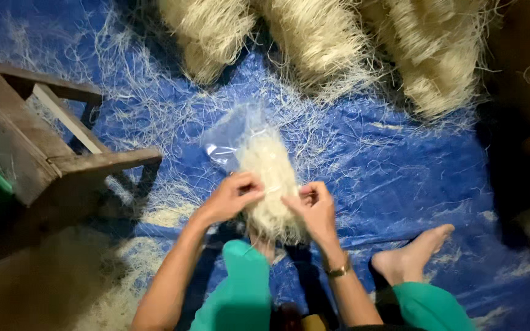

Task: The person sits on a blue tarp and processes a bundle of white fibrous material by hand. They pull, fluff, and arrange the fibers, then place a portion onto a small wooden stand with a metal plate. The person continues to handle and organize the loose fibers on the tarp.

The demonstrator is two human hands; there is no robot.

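- Clear plastic, thin and crinkled, forms the bag (pixel 231 138) at the middle of the view; it lies over the blue tarpaulin sheet (pixel 400 171) and its far end looks mostly empty, flattened and see-through.
- Inside the near end of the bag sits a pale, cream-coloured bundle of thin dried noodles (pixel 269 184), long and loosely bunched, with frayed ends hanging toward the person's knees.
- Left hand (pixel 231 197) grips the left side of the bundle at the bag's mouth, fingers curled shut and pinching plastic and strands together.
- Right hand (pixel 315 208) does the same on the right side, fingers bent in and closed on the edge; whether it pinches plastic alone or noodles too I cannot tell. A gold-coloured wristband (pixel 338 270) sits on that wrist.
- Both hands are close together, with the bundle between them.
- Green trouser legs (pixel 240 288) show below the hands, and a bare foot (pixel 412 254) rests on the tarpaulin to the right, well apart from the bag.
- Three large heaps of the same pale noodles (pixel 320 37) lie along the far edge of the tarpaulin.
- Loose broken strands (pixel 148 92) are scattered over the sheet all around the bag.
- Low wooden stool of dark, worn planks (pixel 50 153) stands to the left, near the left forearm but not touching it.
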